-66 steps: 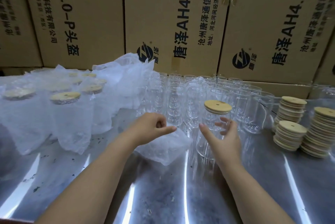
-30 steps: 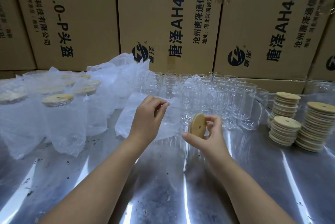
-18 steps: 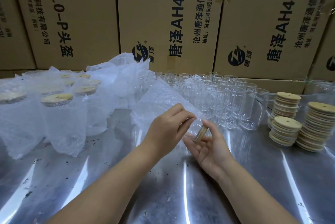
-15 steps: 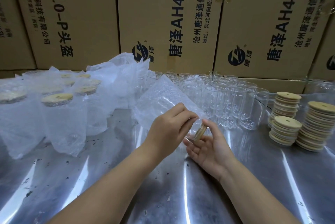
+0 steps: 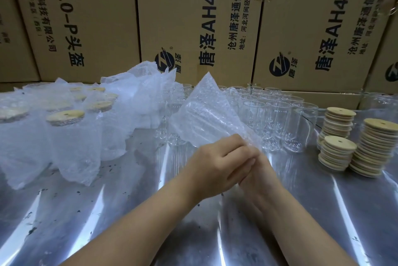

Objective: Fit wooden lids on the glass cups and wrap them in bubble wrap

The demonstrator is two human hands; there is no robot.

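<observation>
Bubble wrap (image 5: 206, 119) raised over the steel table (image 5: 312, 211), lower edge pinched by the left hand (image 5: 215, 164); right hand (image 5: 261, 174) tucked behind it, grip not discernible.

The bubble-wrap sheet (image 5: 206, 119) above the left grip (image 5: 217, 164) was clear, with a fine pattern of dotted bubbles. Left of the grip, the wrapped cups (image 5: 71, 136) looked milky white and their lids (image 5: 64, 116) pale tan. Beyond the grip, the glass cups (image 5: 277, 119) were colourless. Right of it, the lid stacks (image 5: 338, 153) were light yellow wood with dark centre holes. The counter (image 5: 86, 211) was shiny grey with dark specks. The cartons (image 5: 103, 17) were brown with black print.
</observation>
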